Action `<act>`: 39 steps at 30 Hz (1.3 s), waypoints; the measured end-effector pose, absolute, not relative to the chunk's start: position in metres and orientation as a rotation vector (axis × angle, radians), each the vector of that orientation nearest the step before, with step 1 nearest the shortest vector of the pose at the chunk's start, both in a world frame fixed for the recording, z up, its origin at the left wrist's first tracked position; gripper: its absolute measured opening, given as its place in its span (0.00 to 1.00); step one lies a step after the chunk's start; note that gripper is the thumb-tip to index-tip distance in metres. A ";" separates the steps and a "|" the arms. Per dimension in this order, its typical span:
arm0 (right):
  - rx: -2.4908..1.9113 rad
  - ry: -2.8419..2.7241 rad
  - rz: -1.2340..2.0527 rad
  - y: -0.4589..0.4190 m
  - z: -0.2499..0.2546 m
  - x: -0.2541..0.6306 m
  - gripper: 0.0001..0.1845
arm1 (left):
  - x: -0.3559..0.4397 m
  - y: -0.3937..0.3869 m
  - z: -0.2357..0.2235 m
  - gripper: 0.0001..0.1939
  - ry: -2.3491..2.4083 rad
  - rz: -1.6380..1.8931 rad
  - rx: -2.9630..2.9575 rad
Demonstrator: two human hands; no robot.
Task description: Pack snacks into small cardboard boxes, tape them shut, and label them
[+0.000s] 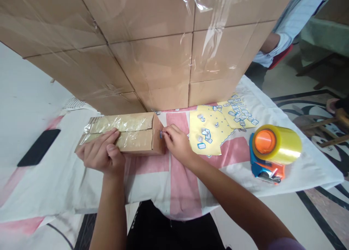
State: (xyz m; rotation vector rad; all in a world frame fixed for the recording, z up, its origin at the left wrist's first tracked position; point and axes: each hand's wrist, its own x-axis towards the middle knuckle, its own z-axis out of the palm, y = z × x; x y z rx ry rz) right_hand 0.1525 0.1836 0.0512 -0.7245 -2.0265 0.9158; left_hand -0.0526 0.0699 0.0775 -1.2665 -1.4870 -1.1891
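A long cardboard box [136, 139], sealed along its top with clear tape, lies on the cloth-covered table in front of me. My left hand [102, 152] grips its left part, fingers curled over the top. At the box's right end face, my right hand [176, 139] pinches a tiny blue-edged label [161, 134] against the cardboard; my fingertips mostly hide it. Just right of that hand lies a yellow sheet [201, 119] scattered with similar small labels. A second yellow sheet [227, 112] beside it carries several more.
Taped cardboard cartons [163, 61] are stacked along the table's far side. To the right, a large yellow tape roll [286, 144] sits by a blue-and-orange tape dispenser [267, 170]. A black phone [39, 146] lies at left. Another person's sleeve [294, 24] shows behind the cartons.
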 end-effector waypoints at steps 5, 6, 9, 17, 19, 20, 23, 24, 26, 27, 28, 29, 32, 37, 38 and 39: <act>-0.675 -1.975 0.983 0.185 0.051 0.152 0.07 | -0.052 0.068 0.078 0.19 -1.490 -1.176 -1.286; -0.658 -1.962 1.001 0.186 0.050 0.151 0.06 | -0.052 0.067 0.078 0.19 -1.489 -1.179 -1.285; -0.585 -1.915 1.086 0.187 0.047 0.149 0.06 | -0.052 0.066 0.077 0.19 -1.486 -1.189 -1.273; -0.441 -1.835 1.365 0.194 0.043 0.148 0.07 | -0.052 0.064 0.076 0.19 -1.509 -1.177 -1.285; -0.431 -1.882 1.344 0.197 0.046 0.150 0.06 | -0.052 0.065 0.076 0.19 -1.516 -1.175 -1.267; -0.422 -1.913 1.317 0.199 0.047 0.151 0.06 | -0.052 0.065 0.076 0.19 -1.522 -1.171 -1.256; -0.410 -2.007 1.235 0.201 0.049 0.154 0.05 | -0.051 0.066 0.077 0.20 -1.536 -1.156 -1.244; -0.424 -2.022 1.227 0.202 0.049 0.154 0.05 | -0.051 0.066 0.077 0.20 -1.535 -1.157 -1.246; -0.465 -2.011 1.258 0.201 0.049 0.154 0.07 | -0.050 0.066 0.077 0.20 -1.530 -1.168 -1.243; -0.482 -1.984 1.288 0.201 0.048 0.154 0.08 | -0.050 0.065 0.077 0.20 -1.531 -1.175 -1.238; -0.494 -1.951 1.318 0.200 0.047 0.153 0.10 | -0.050 0.065 0.077 0.20 -1.534 -1.180 -1.233; -0.501 -1.916 1.342 0.200 0.046 0.152 0.11 | -0.049 0.065 0.077 0.20 -1.537 -1.182 -1.229; -0.499 -1.848 1.385 0.200 0.044 0.149 0.09 | -0.050 0.064 0.075 0.20 -1.523 -1.188 -1.233; -0.449 -1.823 1.431 0.202 0.042 0.147 0.04 | -0.052 0.065 0.074 0.20 -1.513 -1.199 -1.248; -0.432 -1.833 1.437 0.202 0.041 0.147 0.04 | -0.053 0.065 0.074 0.20 -1.515 -1.200 -1.257; -0.418 -1.845 1.443 0.202 0.040 0.146 0.03 | -0.053 0.066 0.074 0.20 -1.514 -1.200 -1.266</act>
